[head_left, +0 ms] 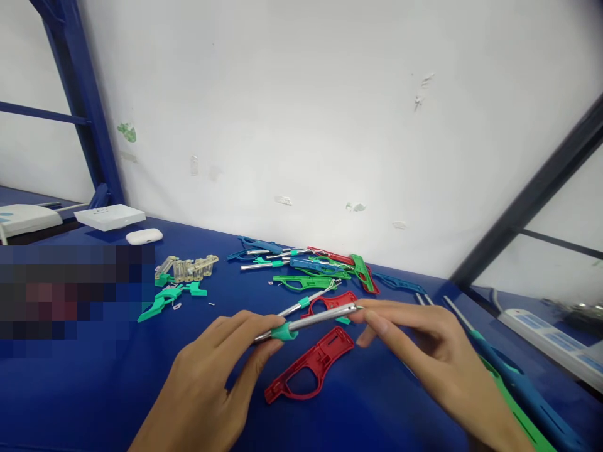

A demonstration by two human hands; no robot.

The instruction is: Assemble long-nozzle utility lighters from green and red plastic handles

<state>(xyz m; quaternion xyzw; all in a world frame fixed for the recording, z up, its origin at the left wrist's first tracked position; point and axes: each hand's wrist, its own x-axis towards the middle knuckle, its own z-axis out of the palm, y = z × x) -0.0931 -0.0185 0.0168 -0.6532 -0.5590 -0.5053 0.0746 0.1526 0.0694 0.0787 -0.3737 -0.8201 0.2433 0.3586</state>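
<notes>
- One head-worn view looks forward and down onto the blue table (117, 402), rolled so its far edge slopes down rightward.
- It sits close: left hand (211, 370), right hand (424, 351) and the metal tube (320, 318) they hold fill the lower foreground, white wall (330, 125) behind.

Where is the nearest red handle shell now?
Head view, centre: the red handle shell lies on the blue table, just below the metal tube held between the left hand and right hand.
</notes>
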